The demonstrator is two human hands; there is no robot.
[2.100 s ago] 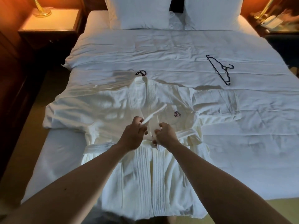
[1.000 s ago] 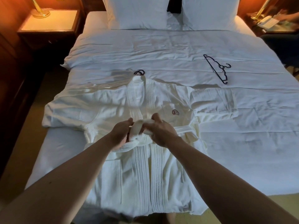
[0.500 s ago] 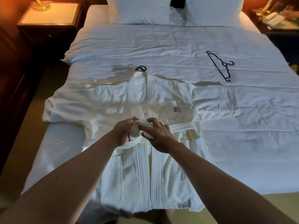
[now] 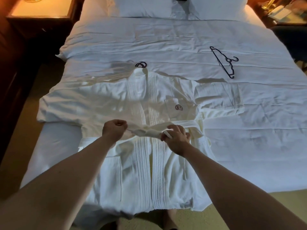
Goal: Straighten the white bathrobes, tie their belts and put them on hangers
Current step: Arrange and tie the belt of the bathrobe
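A white bathrobe (image 4: 144,130) is laid flat, front upward, in the centre of the frame on a white bed (image 4: 249,146), its collar pointing toward the top of the picture and its hem hanging over the near edge at the bottom. Its belt (image 4: 149,131) is being tied across the waist, just below the middle of the frame. The left hand (image 4: 114,129) is curled into a fist round one end of the belt, left of centre, and the right hand (image 4: 177,136) is seen pinching the other end between thumb and fingers, right of centre; the two are held apart with a bunched knot stretched between them. The step in hand is judged to be the tightening of the knot. It is best done by an even, level pull outward on both ends, so that the knot is kept over the pleated front bands and the front panels are not dragged askew. The pull should be stopped once the knot is snug, since more force is likely to gather the waist into creases that must be smoothed again. The loop of belt at the right of the waist should be checked for twists. The hook of a hanger (image 4: 141,64) shows above the collar, so the robe appears already hung; a second dark hanger (image 4: 223,61) lies in the upper right, well apart from the robe.
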